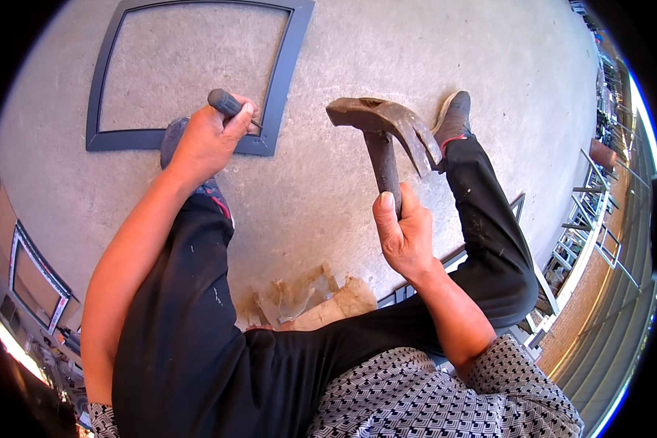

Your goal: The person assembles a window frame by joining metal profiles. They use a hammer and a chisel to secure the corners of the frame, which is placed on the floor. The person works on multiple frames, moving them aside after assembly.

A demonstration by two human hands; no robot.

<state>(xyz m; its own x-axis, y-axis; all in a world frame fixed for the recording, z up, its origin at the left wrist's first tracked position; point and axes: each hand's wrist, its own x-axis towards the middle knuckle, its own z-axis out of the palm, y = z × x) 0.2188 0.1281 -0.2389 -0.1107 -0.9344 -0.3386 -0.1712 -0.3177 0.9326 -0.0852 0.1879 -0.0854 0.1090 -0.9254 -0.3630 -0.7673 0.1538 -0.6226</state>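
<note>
L hand (pixel 210 144), upper L of pic, fingers curled tight round screwdriver (pixel 225 103); shaft angled at lower R corner of grey rect. frame (pixel 282 82), tip contact unclear. R hand (pixel 407 237), R of ctr, gripping claw hammer (pixel 379 117) by handle, head up, apart from frame. L shoe (pixel 172 139) by frame's bottom bar.

So I'm watching through one head-worn fisheye, looking steeply down over the lap (pixel 299 358), left hand (pixel 208 142) and right hand (pixel 407 237) pretty close, floor (pixel 299 219) farther off.
</note>
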